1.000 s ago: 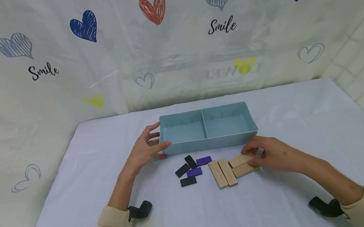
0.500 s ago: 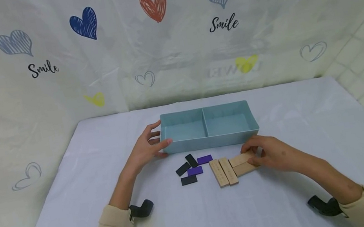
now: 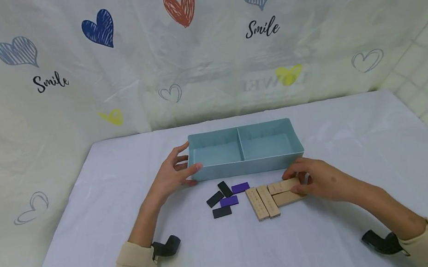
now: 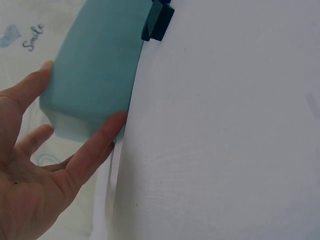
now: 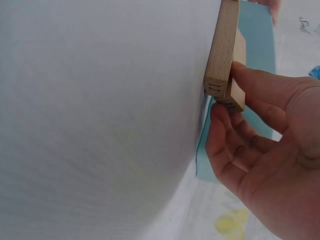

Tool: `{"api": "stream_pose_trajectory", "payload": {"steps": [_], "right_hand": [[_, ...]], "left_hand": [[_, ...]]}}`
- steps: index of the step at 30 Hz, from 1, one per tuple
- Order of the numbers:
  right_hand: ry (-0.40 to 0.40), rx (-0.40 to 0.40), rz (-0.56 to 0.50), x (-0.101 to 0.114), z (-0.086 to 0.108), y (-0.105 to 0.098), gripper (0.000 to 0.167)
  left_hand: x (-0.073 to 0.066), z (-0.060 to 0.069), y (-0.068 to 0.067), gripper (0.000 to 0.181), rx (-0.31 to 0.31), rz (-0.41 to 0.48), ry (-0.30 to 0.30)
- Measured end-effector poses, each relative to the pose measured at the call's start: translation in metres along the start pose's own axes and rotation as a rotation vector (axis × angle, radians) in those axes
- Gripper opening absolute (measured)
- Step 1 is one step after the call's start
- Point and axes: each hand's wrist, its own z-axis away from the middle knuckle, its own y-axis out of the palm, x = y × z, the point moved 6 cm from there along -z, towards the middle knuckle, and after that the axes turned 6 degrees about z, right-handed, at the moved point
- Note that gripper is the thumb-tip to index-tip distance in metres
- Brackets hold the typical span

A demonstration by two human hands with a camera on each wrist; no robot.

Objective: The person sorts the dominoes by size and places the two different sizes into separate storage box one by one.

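A light blue two-compartment box (image 3: 220, 171) stands across the table. My left hand (image 3: 171, 170) grips its left end, with the thumb at the front rim and the other fingers spread over the end. My right hand (image 3: 320, 179) pinches the right end of a wooden block (image 3: 281, 187) between thumb and fingers, close to the box's front right corner. Just in front of it lies a second wooden block (image 3: 285, 198); its end shows a printed 12 in the right wrist view. Two more wooden blocks, a left one (image 3: 257, 204) and a right one (image 3: 268, 202), lie side by side at their left ends.
Left of the wooden blocks lie several small flat pieces, black (image 3: 222, 212) and purple (image 3: 229, 201). A white cloth (image 3: 234, 261) covers the table. Behind it hangs a curtain (image 3: 224, 66) printed with hearts. Each wrist wears a black camera mount, such as the left mount (image 3: 166, 246).
The wooden block in my right hand has turned slightly, and a wedge-shaped gap shows between it and the block in front. My left hand and the box hold still.
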Motion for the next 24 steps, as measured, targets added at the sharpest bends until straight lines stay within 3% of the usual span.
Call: {"api": "stream_pose_trajectory", "payload": {"steps": [12, 24], "right_hand": [[0.090, 0.020, -0.001, -0.0032, -0.0023, 0.0019, 0.019], [0.031, -0.068, 0.065, 0.0026, -0.0023, -0.0075, 0.019]], "left_hand": [[0.0011, 0.0002, -0.0001, 0.091, 0.007, 0.017, 0.005], [0.0006, 0.0004, 0.0005, 0.090, 0.017, 0.016, 0.021]]}}
